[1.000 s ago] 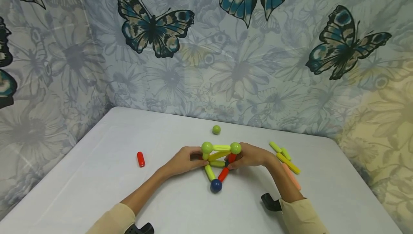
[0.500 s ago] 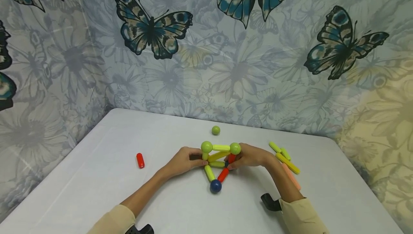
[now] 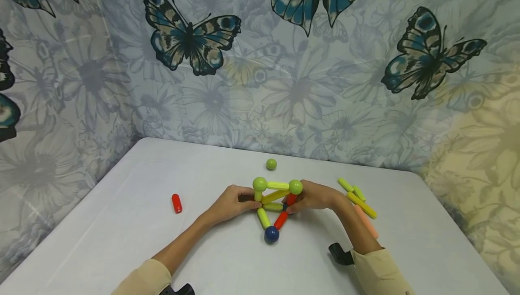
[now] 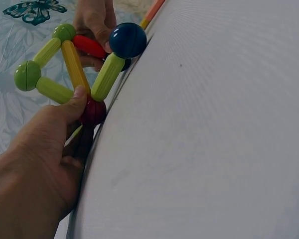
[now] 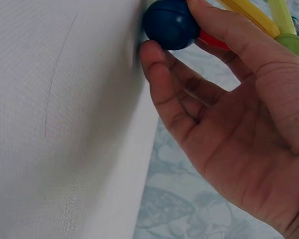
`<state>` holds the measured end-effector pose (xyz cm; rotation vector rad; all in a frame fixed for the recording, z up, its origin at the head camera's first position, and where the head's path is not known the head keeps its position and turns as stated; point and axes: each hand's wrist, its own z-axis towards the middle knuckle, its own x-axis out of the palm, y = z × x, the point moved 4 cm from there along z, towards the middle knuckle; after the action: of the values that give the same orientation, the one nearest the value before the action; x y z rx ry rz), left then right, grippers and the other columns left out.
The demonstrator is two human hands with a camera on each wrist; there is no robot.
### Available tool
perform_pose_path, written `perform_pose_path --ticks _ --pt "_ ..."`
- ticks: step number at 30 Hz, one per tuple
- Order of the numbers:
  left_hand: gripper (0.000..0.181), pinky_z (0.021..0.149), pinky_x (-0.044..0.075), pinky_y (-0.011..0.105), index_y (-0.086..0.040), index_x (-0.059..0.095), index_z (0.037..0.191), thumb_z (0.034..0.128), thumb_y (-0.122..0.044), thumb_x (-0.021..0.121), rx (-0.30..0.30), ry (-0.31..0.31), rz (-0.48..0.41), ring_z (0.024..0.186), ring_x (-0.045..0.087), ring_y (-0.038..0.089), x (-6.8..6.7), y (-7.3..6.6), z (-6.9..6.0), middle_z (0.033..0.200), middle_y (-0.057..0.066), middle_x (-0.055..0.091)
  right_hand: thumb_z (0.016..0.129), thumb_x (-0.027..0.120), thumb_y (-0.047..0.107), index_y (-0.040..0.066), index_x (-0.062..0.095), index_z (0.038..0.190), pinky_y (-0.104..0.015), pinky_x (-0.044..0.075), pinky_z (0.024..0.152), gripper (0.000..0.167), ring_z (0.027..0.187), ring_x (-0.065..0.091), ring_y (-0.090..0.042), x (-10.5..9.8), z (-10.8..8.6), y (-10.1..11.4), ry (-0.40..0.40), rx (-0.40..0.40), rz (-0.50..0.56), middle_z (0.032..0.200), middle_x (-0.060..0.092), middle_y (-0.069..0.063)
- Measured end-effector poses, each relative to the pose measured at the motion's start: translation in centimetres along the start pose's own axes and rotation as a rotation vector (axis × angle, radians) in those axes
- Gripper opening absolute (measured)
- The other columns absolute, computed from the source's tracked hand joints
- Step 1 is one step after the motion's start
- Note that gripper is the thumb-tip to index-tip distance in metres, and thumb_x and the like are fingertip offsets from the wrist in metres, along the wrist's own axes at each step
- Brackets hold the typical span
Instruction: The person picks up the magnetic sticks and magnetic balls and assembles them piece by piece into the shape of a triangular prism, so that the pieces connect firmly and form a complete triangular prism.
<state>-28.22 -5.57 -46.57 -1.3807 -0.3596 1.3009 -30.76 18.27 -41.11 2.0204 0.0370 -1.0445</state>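
Observation:
In the head view a frame of rods and balls stands at mid-table, two green balls [image 3: 260,184] on top and a blue ball [image 3: 271,234] at the front. On its left side, my left hand [image 3: 230,203] pinches a dark red ball [image 4: 93,111], clearest in the left wrist view, where yellow and green rods meet. My right hand [image 3: 316,195] grips another blue ball [image 5: 171,24] at the right corner, thumb and fingertips on it, beside a red rod [image 3: 292,199]. The fingers partly hide both held balls.
A red rod [image 3: 176,203] lies to the left on the white table [image 3: 134,222]. One green ball [image 3: 271,164] sits behind the frame. Right of my right hand lie green rods [image 3: 345,184], a yellow rod [image 3: 361,205] and an orange rod [image 3: 366,221]. A butterfly-patterned cloth hangs behind.
The head view has shifted slightly. Both hands keep their grip, and the frame of rods and balls has not visibly moved.

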Motion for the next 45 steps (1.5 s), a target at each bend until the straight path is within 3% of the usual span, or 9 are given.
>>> perform_pose_path --ticks 8,13,17,21,25,28,31,36,45 --pt "0.029 0.101 0.055 0.025 -0.013 0.074 0.123 0.0965 -0.023 0.076 0.002 0.030 0.028 0.110 0.071 0.013 0.1 0.6 -0.2 0.115 0.001 0.078 0.096 0.075 0.014 0.005 0.064 0.129 -0.030 0.059 0.089 0.036 0.099 0.069 -0.014 -1.4 -1.6 0.4 0.001 0.015 -0.089 0.111 0.073 -0.006" --pt "0.028 0.100 0.054 0.025 -0.014 0.073 0.123 0.0960 -0.021 0.076 0.003 0.038 0.021 0.109 0.070 0.011 0.1 0.6 -0.1 0.115 0.000 0.077 0.100 0.066 0.007 0.002 0.061 0.130 -0.034 0.057 0.078 0.031 0.088 0.065 -0.018 -5.3 -5.6 -0.2 -0.242 0.090 -0.219 0.104 0.070 -0.013" --pt "0.027 0.100 0.055 0.024 -0.012 0.074 0.121 0.0964 -0.023 0.076 0.010 0.032 0.003 0.109 0.071 0.012 0.2 0.6 0.0 0.114 0.001 0.078 0.100 0.060 0.001 -0.008 0.057 0.128 -0.042 0.055 0.074 0.030 0.082 0.063 -0.025 -7.4 -8.4 -3.3 -0.371 0.297 -0.337 0.104 0.068 -0.023" --pt "0.027 0.101 0.055 0.024 -0.012 0.074 0.121 0.0967 -0.025 0.076 0.017 0.024 0.009 0.110 0.071 0.013 0.2 0.6 0.0 0.115 0.003 0.078 0.099 0.056 0.002 -0.013 0.052 0.131 -0.055 0.054 0.084 0.035 0.096 0.064 -0.036 -7.6 -9.6 -7.7 -0.327 0.497 -0.363 0.118 0.065 -0.032" --pt "0.025 0.101 0.054 0.026 -0.013 0.075 0.118 0.0966 -0.025 0.076 0.024 0.021 0.025 0.109 0.070 0.012 0.2 0.6 0.0 0.113 0.002 0.078 0.099 0.055 0.004 -0.013 0.055 0.129 -0.060 0.053 0.090 0.035 0.106 0.063 -0.043 -7.4 -9.8 -10.3 -0.295 0.546 -0.352 0.124 0.063 -0.035" --pt "0.022 0.102 0.054 0.027 -0.014 0.075 0.115 0.0968 -0.026 0.076 0.026 0.019 0.047 0.108 0.069 0.010 0.1 0.5 0.1 0.111 0.001 0.078 0.098 0.056 0.003 -0.014 0.054 0.130 -0.061 0.053 0.092 0.037 0.112 0.063 -0.049 -7.7 -9.9 -10.5 -0.312 0.549 -0.376 0.127 0.061 -0.037" --pt "0.022 0.102 0.054 0.028 -0.014 0.075 0.115 0.0970 -0.026 0.076 0.026 0.021 0.049 0.109 0.069 0.011 0.1 0.5 0.1 0.112 0.001 0.078 0.095 0.057 0.000 -0.018 0.051 0.134 -0.057 0.055 0.088 0.043 0.108 0.063 -0.049 -8.2 -10.3 -9.4 -0.354 0.482 -0.374 0.124 0.061 -0.039" --pt "0.026 0.102 0.054 0.027 -0.013 0.074 0.119 0.0970 -0.025 0.076 0.015 0.029 0.032 0.110 0.070 0.014 0.0 0.4 0.0 0.114 0.002 0.077 0.095 0.068 0.005 -0.016 0.059 0.129 -0.042 0.057 0.080 0.040 0.097 0.066 -0.032 -8.8 -10.5 -4.8 -0.379 0.234 -0.265 0.112 0.069 -0.026" --pt "0.026 0.102 0.053 0.025 -0.014 0.074 0.121 0.0969 -0.023 0.075 0.002 0.032 0.026 0.111 0.069 0.011 0.1 0.6 0.1 0.115 0.000 0.077 0.093 0.080 0.018 0.011 0.065 0.109 -0.030 0.062 0.083 0.023 0.095 0.075 -0.011 -5.6 -9.2 6.0 -0.221 -0.197 -0.091 0.106 0.073 -0.004"
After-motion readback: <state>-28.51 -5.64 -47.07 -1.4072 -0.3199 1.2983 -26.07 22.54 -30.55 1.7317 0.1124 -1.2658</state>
